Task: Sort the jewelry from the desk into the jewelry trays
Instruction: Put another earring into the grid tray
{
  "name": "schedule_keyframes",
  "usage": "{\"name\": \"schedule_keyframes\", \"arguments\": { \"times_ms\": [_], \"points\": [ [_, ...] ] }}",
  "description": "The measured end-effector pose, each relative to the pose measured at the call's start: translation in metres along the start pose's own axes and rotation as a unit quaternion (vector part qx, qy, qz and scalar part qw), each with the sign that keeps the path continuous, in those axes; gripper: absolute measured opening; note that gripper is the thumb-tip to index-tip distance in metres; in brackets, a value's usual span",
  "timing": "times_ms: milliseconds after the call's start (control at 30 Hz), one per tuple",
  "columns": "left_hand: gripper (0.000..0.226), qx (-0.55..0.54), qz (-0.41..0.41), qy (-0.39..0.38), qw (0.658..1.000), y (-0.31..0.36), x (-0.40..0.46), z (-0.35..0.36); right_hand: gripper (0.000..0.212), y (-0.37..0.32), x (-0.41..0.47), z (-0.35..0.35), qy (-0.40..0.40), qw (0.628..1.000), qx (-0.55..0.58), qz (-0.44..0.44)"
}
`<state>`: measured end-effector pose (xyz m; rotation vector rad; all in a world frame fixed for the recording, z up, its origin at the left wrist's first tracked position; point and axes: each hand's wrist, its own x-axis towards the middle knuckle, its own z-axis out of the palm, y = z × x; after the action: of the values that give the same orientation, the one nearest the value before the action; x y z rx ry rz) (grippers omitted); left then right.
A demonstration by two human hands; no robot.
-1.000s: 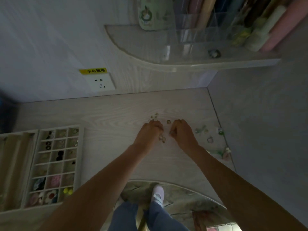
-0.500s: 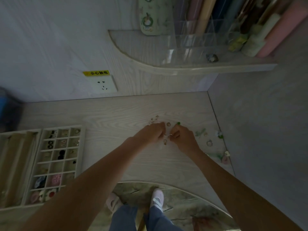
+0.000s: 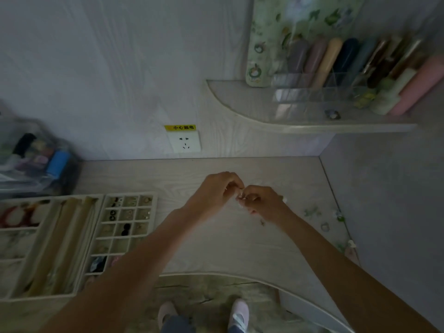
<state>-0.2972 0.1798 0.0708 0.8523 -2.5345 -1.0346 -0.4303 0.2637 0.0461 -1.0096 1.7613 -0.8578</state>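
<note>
Both hands meet over the desk (image 3: pixel 216 246): left hand (image 3: pixel 217 191) and right hand (image 3: pixel 260 203) pinch one tiny jewelry piece (image 3: pixel 240 196) together. Tugging could drop it; the grid tray (image 3: pixel 156 210) sits well off at nine o'clock.

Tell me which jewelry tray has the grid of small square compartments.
The right-hand tray, nearer the hands; the left tray has long slots and larger sections instead.

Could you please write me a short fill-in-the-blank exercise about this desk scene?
1. Both hands, left hand and right hand, meet over the ____.
2. The jewelry trays lie to the person's ____.
3. The label above the wall socket is ____.

Missing words: desk; left; yellow
</note>
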Motion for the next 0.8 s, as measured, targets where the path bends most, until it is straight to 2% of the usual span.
{"name": "schedule_keyframes", "arguments": {
  "times_ms": [133,300,467,700,800],
  "points": [
    [0.010,-0.042,-0.008,0.032,0.999,-0.010,-0.017,-0.032,0.011,-0.028,-0.004,0.025,-0.011,0.996,0.091,-0.007],
    [0.014,-0.133,-0.065,0.054,0.987,-0.037,-0.047,-0.075,0.013,-0.058,-0.005,0.069,-0.016,0.987,0.157,-0.036],
    [0.016,-0.312,-0.126,0.097,0.937,-0.066,-0.086,-0.107,0.012,-0.081,-0.001,0.123,-0.028,0.972,0.224,-0.062],
    [0.014,-0.413,-0.166,0.169,0.879,-0.128,-0.146,-0.141,0.017,-0.086,0.017,0.206,-0.067,0.970,0.215,-0.094],
    [0.014,-0.411,-0.180,0.184,0.874,-0.152,-0.163,-0.140,0.018,-0.081,0.023,0.231,-0.073,0.973,0.190,-0.112]
  ]
}}
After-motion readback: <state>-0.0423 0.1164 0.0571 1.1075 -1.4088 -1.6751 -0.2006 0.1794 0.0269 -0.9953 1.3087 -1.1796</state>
